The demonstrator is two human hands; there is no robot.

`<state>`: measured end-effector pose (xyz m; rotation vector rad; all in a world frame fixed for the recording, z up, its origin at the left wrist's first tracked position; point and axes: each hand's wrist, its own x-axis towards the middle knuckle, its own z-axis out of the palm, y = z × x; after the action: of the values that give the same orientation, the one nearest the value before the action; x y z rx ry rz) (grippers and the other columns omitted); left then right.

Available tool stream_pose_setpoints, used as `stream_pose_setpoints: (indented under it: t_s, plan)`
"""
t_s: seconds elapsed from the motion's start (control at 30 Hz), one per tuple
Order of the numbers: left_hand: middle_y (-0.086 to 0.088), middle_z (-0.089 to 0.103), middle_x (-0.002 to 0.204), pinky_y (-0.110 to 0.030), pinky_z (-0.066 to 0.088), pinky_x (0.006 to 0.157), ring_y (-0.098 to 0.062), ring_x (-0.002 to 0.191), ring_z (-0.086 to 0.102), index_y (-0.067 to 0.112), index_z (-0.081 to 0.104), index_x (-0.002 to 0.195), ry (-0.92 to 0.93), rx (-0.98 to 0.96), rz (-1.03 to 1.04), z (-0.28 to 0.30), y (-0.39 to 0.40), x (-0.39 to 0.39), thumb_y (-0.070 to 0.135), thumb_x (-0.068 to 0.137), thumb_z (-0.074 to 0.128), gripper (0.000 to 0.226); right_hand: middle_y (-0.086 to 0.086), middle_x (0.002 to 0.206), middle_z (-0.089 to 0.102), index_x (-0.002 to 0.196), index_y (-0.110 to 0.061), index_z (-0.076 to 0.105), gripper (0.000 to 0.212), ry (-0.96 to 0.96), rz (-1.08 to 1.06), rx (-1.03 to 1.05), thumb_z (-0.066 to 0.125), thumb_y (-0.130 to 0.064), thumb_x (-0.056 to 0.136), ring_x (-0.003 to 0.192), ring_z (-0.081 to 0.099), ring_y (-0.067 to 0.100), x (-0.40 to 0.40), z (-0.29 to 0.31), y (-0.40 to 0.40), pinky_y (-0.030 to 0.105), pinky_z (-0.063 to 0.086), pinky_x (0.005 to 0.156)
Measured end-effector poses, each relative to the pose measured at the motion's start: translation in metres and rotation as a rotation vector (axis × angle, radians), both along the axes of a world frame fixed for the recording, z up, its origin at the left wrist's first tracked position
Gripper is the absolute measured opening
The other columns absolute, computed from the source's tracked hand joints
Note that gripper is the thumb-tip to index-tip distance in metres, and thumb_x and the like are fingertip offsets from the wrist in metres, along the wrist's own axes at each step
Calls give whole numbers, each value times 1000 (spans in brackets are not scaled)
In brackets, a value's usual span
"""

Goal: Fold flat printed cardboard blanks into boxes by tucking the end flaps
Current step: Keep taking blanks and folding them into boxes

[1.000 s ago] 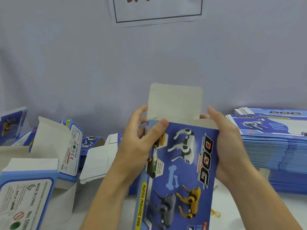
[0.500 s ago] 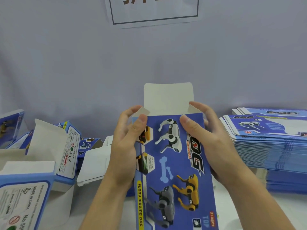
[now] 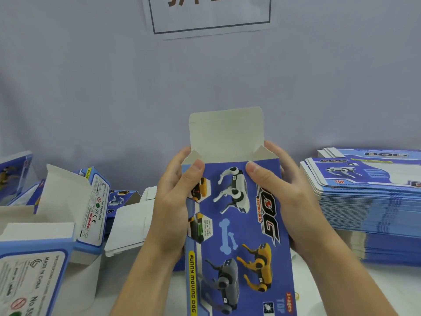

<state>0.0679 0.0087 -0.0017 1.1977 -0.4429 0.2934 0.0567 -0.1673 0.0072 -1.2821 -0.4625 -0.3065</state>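
Several folded boxes [image 3: 75, 215] lie at the left, likely set aside as finished. Centre, the left hand [image 3: 175, 201] and right hand [image 3: 284, 197] each grip a top corner of the blue dog box [image 3: 237, 236], thumbs on its printed front and fingers curled behind, holding it upright so the mouth faces up. Both small side flaps [image 3: 262, 152] now lean inward, unlike a second ago, while the tall tuck flap [image 3: 225, 133] stays raised. Flat blanks [image 3: 364, 197] are stacked at the right, within reach.

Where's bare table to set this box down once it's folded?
One bare patch shows: the table at lower right, between the box and the flat stack. The left is crowded with folded boxes.
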Motion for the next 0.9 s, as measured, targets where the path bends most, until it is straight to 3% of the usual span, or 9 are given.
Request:
stream_pose_setpoints:
  t_s: [0.1, 0.2, 0.3, 0.4, 0.5, 0.63, 0.7, 0.77, 0.9]
  plan:
    - [-31, 57, 94, -69, 45, 89, -46, 92, 60, 32, 58, 117, -33, -34, 63, 3, -1, -3, 39, 84, 65, 34, 5, 103, 73, 123, -43, 50, 54, 4, -1, 19, 75, -33, 75, 82, 75, 30, 0, -1, 2, 36, 58, 59]
    - [-14, 55, 76, -54, 51, 71, -32, 76, 57, 22, 63, 85, -62, -10, 94, 2, -1, -2, 38, 85, 62, 16, 13, 98, 71, 103, -21, 55, 35, -5, -35, -38, 72, -37, 76, 75, 74, 32, 0, -1, 3, 35, 56, 56]
    - [-3, 57, 67, -35, 54, 58, -20, 65, 60, 23, 59, 75, -76, 27, 79, 1, 0, -1, 39, 86, 63, 20, 22, 85, 66, 92, -11, 51, 38, -29, -42, -39, 65, -45, 81, 70, 71, 31, -1, -2, 3, 38, 55, 56]
    - [-26, 53, 79, -55, 52, 68, -39, 73, 57, 8, 53, 87, -61, 26, 60, 3, -3, -5, 54, 79, 67, 49, 26, 74, 57, 87, -5, 47, 50, -58, -71, -32, 56, -53, 85, 64, 63, 30, -2, -1, 6, 38, 52, 57]
    - [-46, 45, 97, -79, 38, 83, -68, 89, 45, -8, 44, 103, -19, -9, 38, 7, -5, -10, 70, 67, 73, 91, 1, 60, 59, 73, -17, 47, 35, -92, -79, -39, 55, -47, 89, 53, 63, 16, -1, -1, 6, 24, 49, 48]
    - [-47, 44, 94, -80, 35, 81, -63, 83, 45, -10, 41, 100, -36, -32, 14, 10, -5, -11, 72, 66, 74, 95, 2, 64, 63, 81, -7, 46, 46, -109, -56, 13, 57, -51, 89, 56, 66, 17, 1, -5, 7, 26, 52, 50]
    - [-42, 43, 87, -71, 40, 75, -46, 81, 46, -3, 40, 91, -45, -30, 50, 7, -4, -8, 65, 73, 72, 77, 5, 67, 65, 95, -8, 48, 46, -88, -62, 6, 57, -52, 88, 59, 68, 20, 1, -6, 8, 29, 53, 50]
    - [-28, 45, 80, -54, 43, 69, -37, 78, 48, 9, 42, 81, -72, 2, 110, 4, -4, -5, 55, 82, 64, 51, 5, 72, 68, 108, -27, 51, 32, -62, -64, 22, 57, -49, 86, 62, 70, 21, 2, -6, 8, 29, 54, 50]
    - [3, 50, 61, -23, 47, 51, -13, 56, 51, 19, 48, 81, -119, 36, 197, 4, -4, -4, 43, 92, 62, 30, 10, 84, 71, 131, -50, 43, 51, 1, -88, 27, 59, -52, 82, 76, 74, 26, 2, -5, 9, 38, 61, 66]
